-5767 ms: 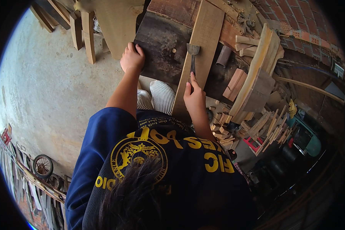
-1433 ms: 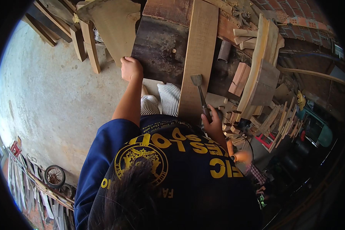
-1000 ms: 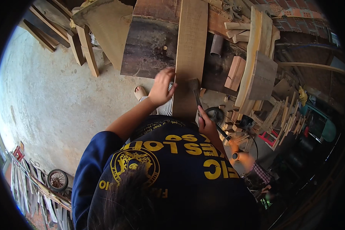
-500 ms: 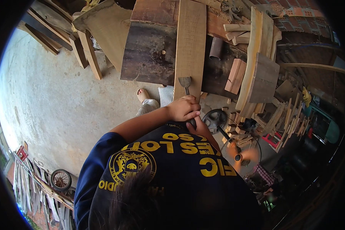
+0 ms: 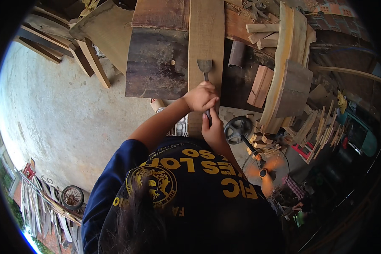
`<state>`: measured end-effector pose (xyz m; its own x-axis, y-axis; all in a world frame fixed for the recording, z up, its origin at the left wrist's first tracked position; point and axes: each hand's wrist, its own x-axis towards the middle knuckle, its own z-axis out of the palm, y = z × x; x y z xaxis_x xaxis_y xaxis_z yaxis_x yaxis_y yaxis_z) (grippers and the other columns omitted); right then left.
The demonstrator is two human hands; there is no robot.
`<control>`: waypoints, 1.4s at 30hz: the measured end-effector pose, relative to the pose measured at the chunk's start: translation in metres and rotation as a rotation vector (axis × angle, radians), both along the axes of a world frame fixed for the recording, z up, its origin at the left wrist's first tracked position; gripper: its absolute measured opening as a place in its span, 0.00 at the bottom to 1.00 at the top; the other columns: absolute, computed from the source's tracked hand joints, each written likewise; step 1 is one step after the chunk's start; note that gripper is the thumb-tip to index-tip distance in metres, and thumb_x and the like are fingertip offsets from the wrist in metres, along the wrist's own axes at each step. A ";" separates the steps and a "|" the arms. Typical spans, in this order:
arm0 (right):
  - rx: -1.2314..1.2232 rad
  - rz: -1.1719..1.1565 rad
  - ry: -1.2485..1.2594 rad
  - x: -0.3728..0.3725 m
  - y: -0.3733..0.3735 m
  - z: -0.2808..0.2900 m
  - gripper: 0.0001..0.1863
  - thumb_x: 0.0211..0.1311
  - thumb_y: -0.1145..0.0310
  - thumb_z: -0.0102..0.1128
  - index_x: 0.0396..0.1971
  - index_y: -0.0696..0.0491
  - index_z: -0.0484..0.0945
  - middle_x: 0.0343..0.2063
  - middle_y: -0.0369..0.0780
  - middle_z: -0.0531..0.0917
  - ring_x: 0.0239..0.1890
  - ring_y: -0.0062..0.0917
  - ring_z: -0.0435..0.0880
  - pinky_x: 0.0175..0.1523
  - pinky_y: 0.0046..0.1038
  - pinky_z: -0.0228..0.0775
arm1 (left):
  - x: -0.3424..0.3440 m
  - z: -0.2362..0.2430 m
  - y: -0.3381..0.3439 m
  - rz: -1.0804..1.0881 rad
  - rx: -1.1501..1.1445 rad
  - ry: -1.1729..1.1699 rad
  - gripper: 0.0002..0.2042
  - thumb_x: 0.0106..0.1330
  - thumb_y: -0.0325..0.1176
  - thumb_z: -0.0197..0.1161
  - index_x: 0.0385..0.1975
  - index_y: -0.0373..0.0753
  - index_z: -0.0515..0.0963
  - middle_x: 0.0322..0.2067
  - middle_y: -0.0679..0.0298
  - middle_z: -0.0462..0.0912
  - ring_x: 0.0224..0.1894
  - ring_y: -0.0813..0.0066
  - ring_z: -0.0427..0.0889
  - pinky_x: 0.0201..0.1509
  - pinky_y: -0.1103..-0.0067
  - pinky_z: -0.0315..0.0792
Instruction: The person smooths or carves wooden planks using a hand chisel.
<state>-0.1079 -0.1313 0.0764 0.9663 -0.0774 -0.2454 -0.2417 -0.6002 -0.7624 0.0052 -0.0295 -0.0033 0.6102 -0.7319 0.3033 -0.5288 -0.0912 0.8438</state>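
Note:
A long pale wooden board (image 5: 206,29) runs away from my body across a dark, stained worktop (image 5: 156,63). Over it I hold a hand scraper (image 5: 205,66) with a flat, flared metal blade and a dark handle; the blade points away from me and lies on or just above the wood. My left hand (image 5: 200,97) is wrapped round the handle nearer the blade. Behind it, my right hand (image 5: 213,128) grips the handle's rear end, its thumb along the side. Both hands are close together, and most of the handle is hidden under the fingers.
Right of the board lie a curved brown piece (image 5: 236,54), a reddish wood block (image 5: 260,86) and rough-edged planks (image 5: 283,51). An orange-bladed fan (image 5: 264,172) stands close on my right. Planks (image 5: 93,61) lean at the left beside the concrete floor (image 5: 63,127).
Both hands have pushed the scraper forward along the board, away from my body, and my arms are stretched farther out. The view has shifted slightly.

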 end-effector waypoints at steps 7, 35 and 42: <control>0.051 -0.035 0.190 0.085 -0.005 0.023 0.22 0.63 0.68 0.50 0.56 0.59 0.65 0.37 0.58 0.78 0.42 0.50 0.77 0.43 0.34 0.71 | 0.074 0.007 -0.008 0.075 0.052 0.022 0.17 0.65 0.39 0.43 0.18 0.37 0.72 0.20 0.56 0.72 0.32 0.55 0.71 0.49 0.67 0.62; 0.151 -0.090 0.166 0.214 -0.006 0.003 0.26 0.63 0.65 0.50 0.62 0.53 0.62 0.29 0.46 0.73 0.31 0.32 0.70 0.34 0.28 0.63 | 0.209 0.005 -0.008 0.121 -0.091 0.029 0.21 0.67 0.40 0.40 0.18 0.34 0.71 0.19 0.53 0.74 0.27 0.51 0.72 0.39 0.66 0.66; 0.159 -0.095 0.142 0.213 -0.010 0.008 0.25 0.62 0.64 0.51 0.59 0.55 0.65 0.42 0.56 0.78 0.49 0.47 0.77 0.51 0.33 0.69 | 0.206 0.004 -0.012 0.168 -0.018 -0.024 0.21 0.67 0.41 0.41 0.18 0.33 0.72 0.20 0.52 0.75 0.28 0.50 0.73 0.39 0.66 0.66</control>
<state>0.1054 -0.1412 0.0842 0.9113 -0.1158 -0.3951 -0.4032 -0.4445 -0.7999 0.2114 -0.0417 0.0010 0.7160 -0.6145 0.3313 -0.5275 -0.1653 0.8333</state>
